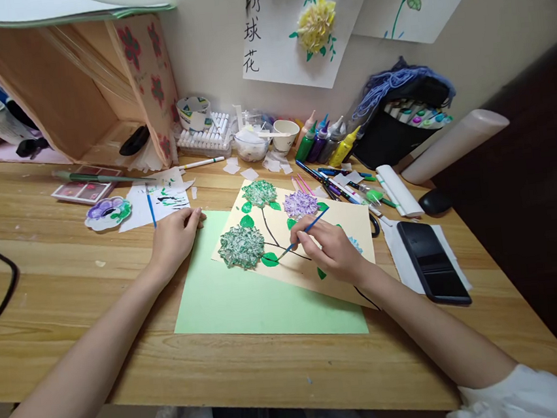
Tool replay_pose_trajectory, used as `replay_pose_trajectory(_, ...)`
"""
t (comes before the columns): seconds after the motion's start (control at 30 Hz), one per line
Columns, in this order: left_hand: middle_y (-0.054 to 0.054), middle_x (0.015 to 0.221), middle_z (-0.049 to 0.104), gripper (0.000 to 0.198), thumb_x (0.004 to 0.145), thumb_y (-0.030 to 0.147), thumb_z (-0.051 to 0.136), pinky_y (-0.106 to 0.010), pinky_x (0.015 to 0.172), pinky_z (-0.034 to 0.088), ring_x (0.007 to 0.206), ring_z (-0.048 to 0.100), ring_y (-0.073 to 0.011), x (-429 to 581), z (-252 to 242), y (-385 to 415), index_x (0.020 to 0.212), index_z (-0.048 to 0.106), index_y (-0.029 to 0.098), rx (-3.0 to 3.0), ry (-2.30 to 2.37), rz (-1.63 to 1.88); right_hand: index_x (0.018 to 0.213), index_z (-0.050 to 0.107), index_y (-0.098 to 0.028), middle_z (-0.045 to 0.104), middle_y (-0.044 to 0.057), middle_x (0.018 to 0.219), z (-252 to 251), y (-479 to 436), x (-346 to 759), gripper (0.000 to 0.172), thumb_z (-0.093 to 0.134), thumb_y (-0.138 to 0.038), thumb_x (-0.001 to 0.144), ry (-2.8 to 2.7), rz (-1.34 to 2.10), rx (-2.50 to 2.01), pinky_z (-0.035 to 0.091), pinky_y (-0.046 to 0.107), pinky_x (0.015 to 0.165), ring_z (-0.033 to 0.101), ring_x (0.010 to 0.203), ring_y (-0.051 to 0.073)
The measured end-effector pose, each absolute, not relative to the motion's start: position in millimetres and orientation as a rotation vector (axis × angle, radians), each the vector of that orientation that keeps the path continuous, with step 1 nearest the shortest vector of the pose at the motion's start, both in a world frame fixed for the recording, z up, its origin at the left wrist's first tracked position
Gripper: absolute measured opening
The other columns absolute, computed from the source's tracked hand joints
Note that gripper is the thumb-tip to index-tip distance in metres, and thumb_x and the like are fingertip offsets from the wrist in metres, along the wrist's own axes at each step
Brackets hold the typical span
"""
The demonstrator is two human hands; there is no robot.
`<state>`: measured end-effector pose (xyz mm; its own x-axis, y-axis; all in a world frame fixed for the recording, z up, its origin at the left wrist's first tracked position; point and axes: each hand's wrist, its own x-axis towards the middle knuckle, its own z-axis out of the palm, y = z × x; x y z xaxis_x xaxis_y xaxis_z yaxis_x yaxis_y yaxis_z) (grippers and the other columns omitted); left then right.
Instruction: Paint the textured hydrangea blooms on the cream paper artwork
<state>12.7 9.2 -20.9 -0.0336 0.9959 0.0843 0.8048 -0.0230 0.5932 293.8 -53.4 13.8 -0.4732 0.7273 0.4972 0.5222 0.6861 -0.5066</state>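
Note:
My right hand point(330, 250) pinches a thin blue paintbrush point(310, 226), its tip touching a green painted leaf point(269, 259) on a cream sheet point(348, 218). That sheet carries two green paper flowers point(241, 246), a purple one point(300, 203) and dark stems. It lies on a light green sheet point(248, 304). My left hand point(175, 235) rests on the wooden table by the green sheet's top left corner, fingers curled loosely, holding nothing I can see.
A flower-shaped palette point(107, 211), a paint tray point(84, 188) and a scrap paper with a blue brush point(151, 208) lie at left. Paint bottles point(324, 142), pens, a marker case point(399, 128), a paper roll point(454, 145) and a black phone point(434, 261) crowd the right. A wooden shelf point(75, 90) stands behind.

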Motion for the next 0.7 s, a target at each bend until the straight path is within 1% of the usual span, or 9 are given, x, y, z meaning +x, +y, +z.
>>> replay_pose_trajectory(0.13, -0.002, 0.078, 0.071, 0.038, 0.088, 0.046, 0.039, -0.027, 0.069, 0.038, 0.079, 0.063, -0.0191, 12.6, -21.3, 9.3, 0.079, 0.066, 0.021, 1.879, 1.878, 0.727, 0.081, 0.051, -0.020, 0.060, 0.003, 0.076, 15.0, -53.1, 295.4, 0.021, 0.036, -0.016, 0.094, -2.163, 0.381, -0.951, 0.046, 0.029, 0.067, 0.057, 0.071, 0.015)
replay_pose_trajectory(0.4, -0.002, 0.077, 0.071, 0.039, 0.088, 0.048, 0.038, -0.028, 0.068, 0.039, 0.077, 0.062, -0.0197, 12.3, -21.8, 9.5, 0.079, 0.066, 0.022, 1.882, 1.883, 0.725, 0.080, 0.051, -0.021, 0.060, 0.003, 0.075, 15.0, -53.0, 295.0, 0.022, 0.035, -0.018, 0.094, -2.199, 0.367, -0.937, 0.046, 0.029, 0.066, 0.057, 0.071, 0.015)
replay_pose_trajectory(0.7, -0.001, 0.077, 0.070, 0.037, 0.088, 0.046, 0.040, -0.027, 0.068, 0.038, 0.079, 0.063, -0.0187, 13.9, -20.6, 9.6, 0.080, 0.067, 0.022, 1.883, 1.892, 0.718, 0.083, 0.051, -0.020, 0.061, 0.004, 0.076, 14.1, -53.9, 293.8, 0.020, 0.035, -0.016, 0.094, -2.207, 0.358, -0.915, 0.046, 0.029, 0.069, 0.058, 0.073, 0.016)
